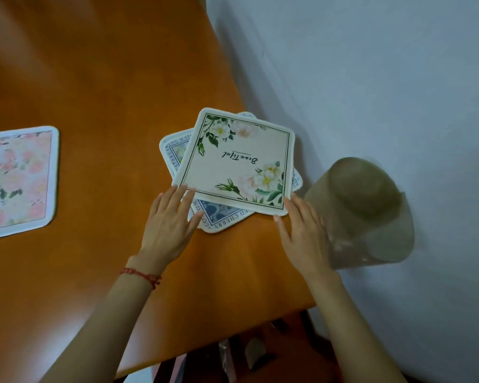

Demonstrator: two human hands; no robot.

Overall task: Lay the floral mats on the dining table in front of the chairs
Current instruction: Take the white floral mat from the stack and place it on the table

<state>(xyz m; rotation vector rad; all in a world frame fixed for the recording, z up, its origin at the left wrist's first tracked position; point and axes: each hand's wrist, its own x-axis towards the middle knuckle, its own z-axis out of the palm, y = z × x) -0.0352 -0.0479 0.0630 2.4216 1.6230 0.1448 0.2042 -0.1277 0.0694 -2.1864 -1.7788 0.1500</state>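
1 pink floral mat (18,181) is already lying flat on the orange dining table (100,87), well apart to the left, so the task is looking partly done. A small stack is sitting near the table's right edge: a cream mat printed "Beautiful" (237,161) is resting skewed on a blue-bordered mat (221,214), and these 2 at least are waiting to be placed. The left hand (169,225) is touching the cream mat's near-left corner with nearly straight fingers, overlapping the blue one; the right hand (302,228) is touching its near-right corner, fingers extended, gripping nothing. A khaki hat (365,214) is sitting just beside the right hand. Chairs are hard to make out.
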